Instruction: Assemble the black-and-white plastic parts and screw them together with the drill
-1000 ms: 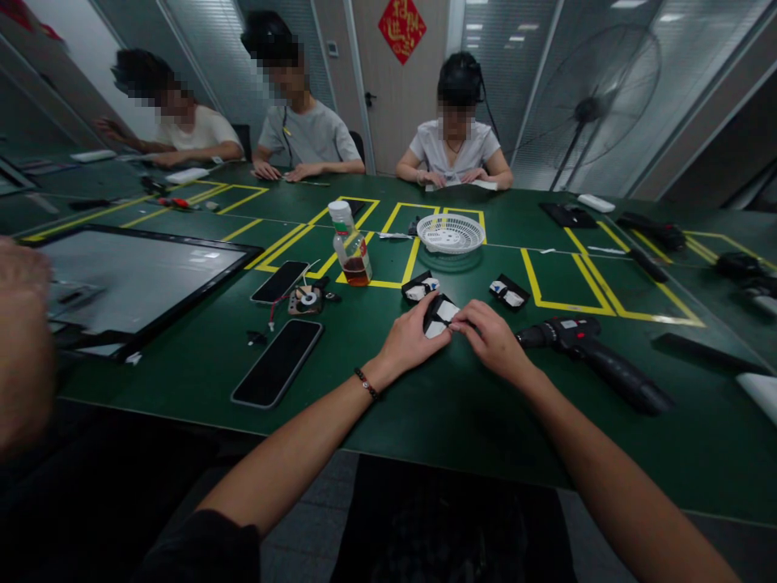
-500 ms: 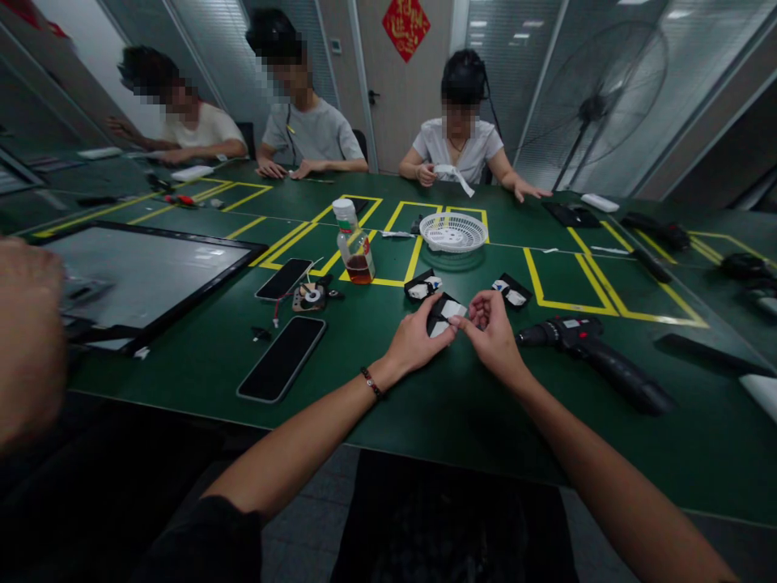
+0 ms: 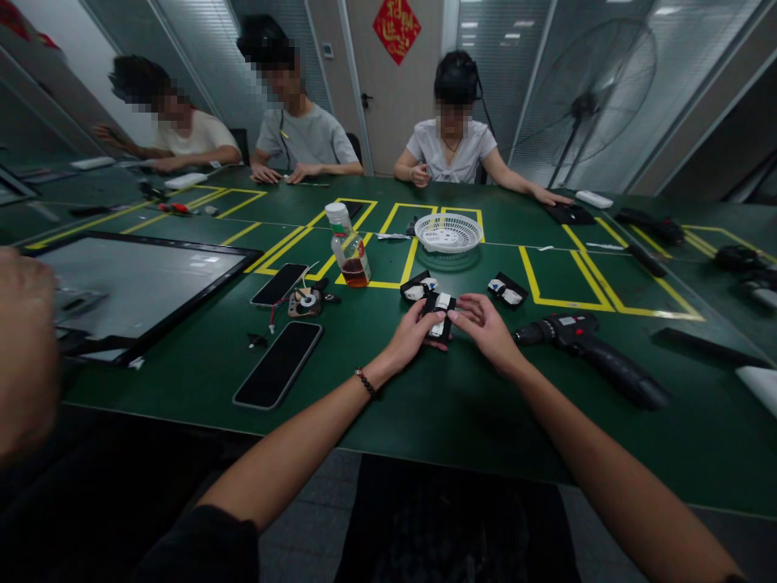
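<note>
A small black piece with white patches [image 3: 439, 317] is held just above the green table. My left hand [image 3: 410, 334] grips its left side, thumb on top. At its right edge, my right hand [image 3: 486, 328] holds it too, the thumb pressing on the white part. Just behind lies a similar black-and-white piece [image 3: 418, 287]; another [image 3: 507, 289] rests behind my right hand. A black power drill [image 3: 595, 352] lies to the right of my right hand.
Nearby on the table [image 3: 376, 421] are a bottle [image 3: 350, 247], a white basket [image 3: 447, 233], two phones [image 3: 278, 364], a small round device [image 3: 305, 301] and a framed panel [image 3: 151, 275]. Another person's hand [image 3: 24, 356] is at the left edge. Three people sit opposite.
The held piece has turned more upright, with both white patches now showing between my thumbs. The person opposite no longer shows the white strip and reaches farther to the right.
</note>
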